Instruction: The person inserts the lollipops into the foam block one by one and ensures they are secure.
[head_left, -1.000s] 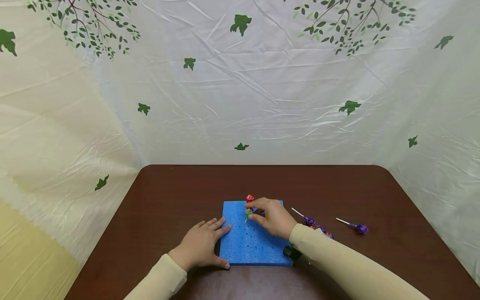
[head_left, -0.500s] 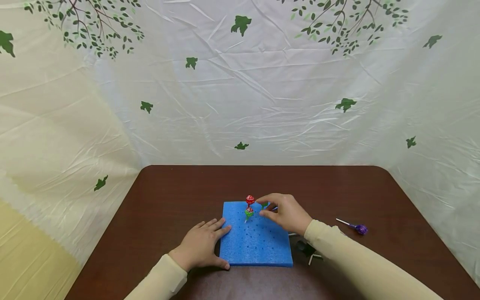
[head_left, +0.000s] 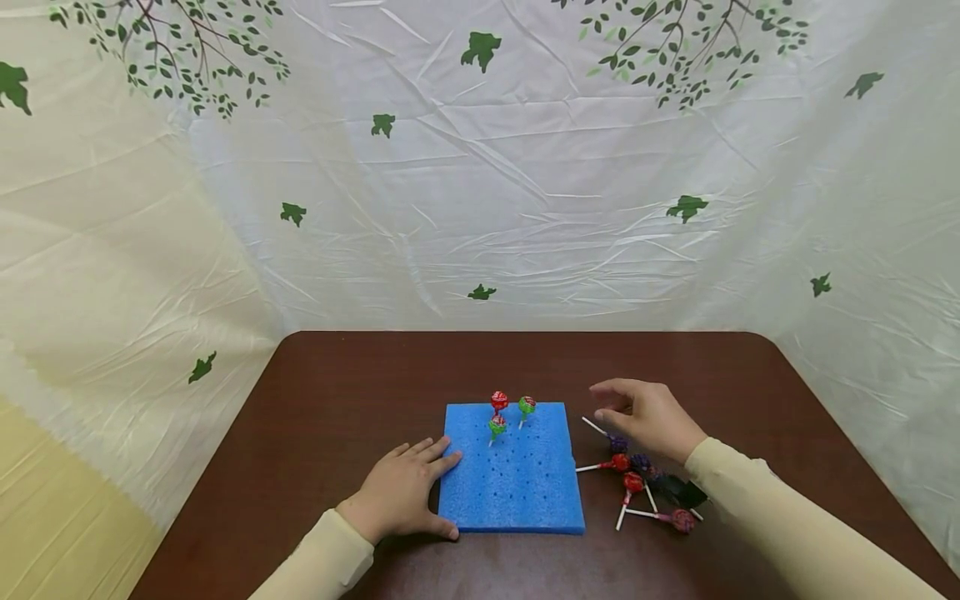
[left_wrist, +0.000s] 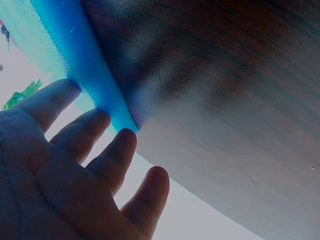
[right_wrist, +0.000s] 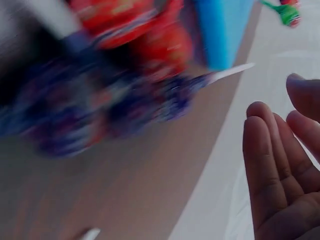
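My left hand (head_left: 408, 487) rests with spread fingers against the left edge of a blue foam board (head_left: 510, 475) dotted with small holes. In the left wrist view its fingertips touch the foam's side. Three lollipops stand by their sticks in the board's far part: a red lollipop (head_left: 499, 402), a green lollipop (head_left: 497, 426) before it, and a second green lollipop (head_left: 527, 406) to the right. My right hand (head_left: 656, 417), holding nothing, hovers right of the board over loose lollipops, its fingers relaxed. Below it lie red lollipops (head_left: 633, 482) and purple lollipops (right_wrist: 150, 100), blurred in the right wrist view.
A pinkish lollipop (head_left: 682, 521) lies nearest the front of the loose pile. A dark object (head_left: 678, 490) sits among the sticks, partly behind the right wrist. The brown table (head_left: 360, 375) reaches back to a white sheet (head_left: 480, 208) with green leaves.
My right hand has let go of the second green lollipop, now upright in the board, and moved right over the loose pile. The left hand has stayed in place.
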